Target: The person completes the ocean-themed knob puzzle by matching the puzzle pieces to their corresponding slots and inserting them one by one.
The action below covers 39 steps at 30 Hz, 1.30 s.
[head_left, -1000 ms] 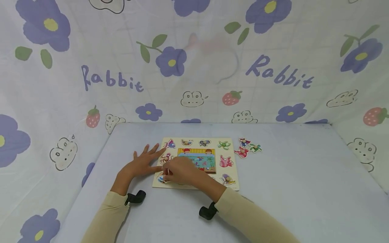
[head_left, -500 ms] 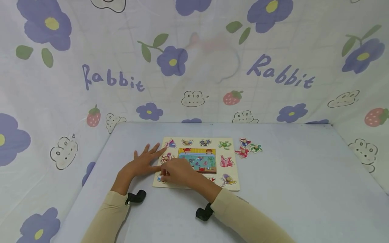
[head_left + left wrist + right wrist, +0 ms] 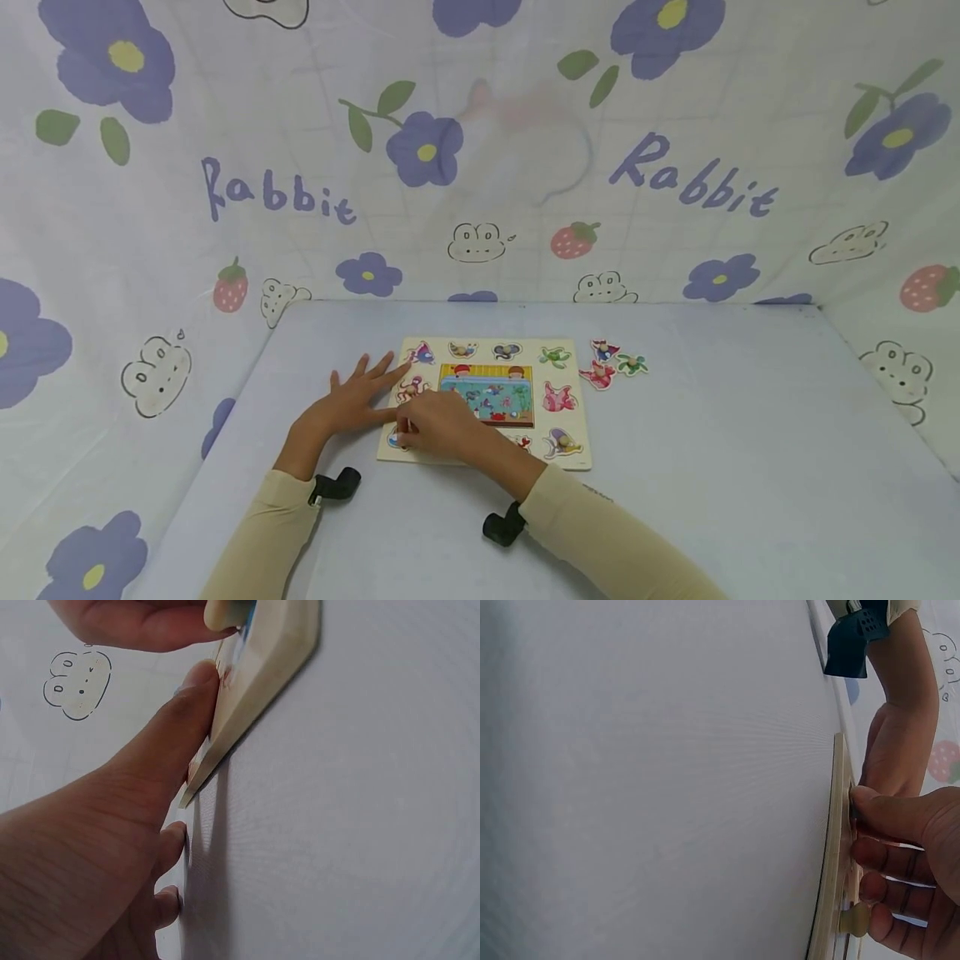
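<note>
Lower centre of frame: left hand point(image 3: 348, 404) spread flat on wooden puzzle board point(image 3: 570, 417), steadying it on the bench point(image 3: 712, 467); right hand point(image 3: 438, 425) pinching a pegged piece point(image 3: 855, 920) at the board's near-left corner.

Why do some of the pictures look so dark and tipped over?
Head view: bright, even and sharp on the puzzle board. Left wrist view: dim and tilted, the left hand huge and soft from closeness, casting a shadow along the board's edge. Right wrist view: turned sideways, the table a plain blur, the right hand in shade.
</note>
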Each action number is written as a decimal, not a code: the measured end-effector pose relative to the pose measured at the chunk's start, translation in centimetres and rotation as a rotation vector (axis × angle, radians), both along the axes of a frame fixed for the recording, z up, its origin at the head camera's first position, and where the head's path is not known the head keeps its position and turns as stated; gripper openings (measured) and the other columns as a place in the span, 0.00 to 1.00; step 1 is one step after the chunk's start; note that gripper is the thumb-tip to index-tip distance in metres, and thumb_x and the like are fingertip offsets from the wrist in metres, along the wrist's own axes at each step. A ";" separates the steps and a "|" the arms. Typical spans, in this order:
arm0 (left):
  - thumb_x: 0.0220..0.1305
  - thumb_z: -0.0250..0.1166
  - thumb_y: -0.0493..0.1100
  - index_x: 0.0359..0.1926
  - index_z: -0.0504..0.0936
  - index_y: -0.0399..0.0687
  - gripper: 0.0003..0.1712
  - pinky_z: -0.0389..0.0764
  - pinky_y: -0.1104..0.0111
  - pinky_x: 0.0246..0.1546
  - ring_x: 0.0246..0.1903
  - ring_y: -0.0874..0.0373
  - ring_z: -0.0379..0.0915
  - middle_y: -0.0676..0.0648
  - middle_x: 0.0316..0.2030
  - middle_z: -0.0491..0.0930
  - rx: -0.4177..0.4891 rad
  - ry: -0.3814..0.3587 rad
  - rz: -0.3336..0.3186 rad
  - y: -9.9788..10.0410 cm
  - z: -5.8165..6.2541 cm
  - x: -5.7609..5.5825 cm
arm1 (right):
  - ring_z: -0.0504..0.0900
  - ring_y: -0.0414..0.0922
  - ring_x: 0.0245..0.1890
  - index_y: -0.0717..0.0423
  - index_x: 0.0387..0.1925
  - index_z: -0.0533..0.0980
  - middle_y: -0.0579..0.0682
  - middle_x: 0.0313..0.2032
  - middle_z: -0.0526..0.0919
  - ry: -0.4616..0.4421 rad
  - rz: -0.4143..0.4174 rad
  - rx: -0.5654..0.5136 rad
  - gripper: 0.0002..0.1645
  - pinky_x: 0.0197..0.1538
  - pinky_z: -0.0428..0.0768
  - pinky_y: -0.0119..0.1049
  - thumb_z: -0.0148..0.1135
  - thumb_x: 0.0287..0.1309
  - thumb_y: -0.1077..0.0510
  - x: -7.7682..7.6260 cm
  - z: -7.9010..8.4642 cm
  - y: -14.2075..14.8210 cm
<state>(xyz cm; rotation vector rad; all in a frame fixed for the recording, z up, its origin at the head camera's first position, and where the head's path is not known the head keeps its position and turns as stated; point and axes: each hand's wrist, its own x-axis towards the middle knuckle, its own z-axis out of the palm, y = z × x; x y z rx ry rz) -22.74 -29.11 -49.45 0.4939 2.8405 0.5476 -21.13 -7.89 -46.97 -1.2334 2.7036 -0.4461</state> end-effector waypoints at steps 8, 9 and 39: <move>0.65 0.65 0.66 0.80 0.56 0.61 0.49 0.33 0.23 0.63 0.77 0.30 0.31 0.42 0.80 0.45 -0.007 -0.006 0.006 0.1 0.3 0.1 | 0.72 0.34 0.26 0.41 0.36 0.86 0.34 0.24 0.77 -0.012 -0.010 -0.004 0.08 0.33 0.70 0.30 0.70 0.64 0.44 0.1 0.1 -0.1; 0.65 0.65 0.66 0.80 0.56 0.61 0.49 0.32 0.23 0.63 0.77 0.30 0.30 0.42 0.80 0.45 -0.006 -0.009 0.007 0.0 0.2 0.1 | 0.72 0.35 0.26 0.42 0.36 0.86 0.34 0.23 0.77 -0.014 -0.011 -0.004 0.07 0.32 0.70 0.31 0.70 0.64 0.45 0.2 0.1 -0.1; 0.64 0.65 0.69 0.80 0.57 0.59 0.50 0.32 0.23 0.63 0.77 0.29 0.31 0.40 0.80 0.46 0.000 -0.005 0.019 0.2 0.1 0.0 | 0.74 0.35 0.27 0.48 0.42 0.85 0.36 0.27 0.79 -0.019 -0.055 -0.134 0.11 0.29 0.73 0.28 0.71 0.63 0.47 1.9 3.9 6.9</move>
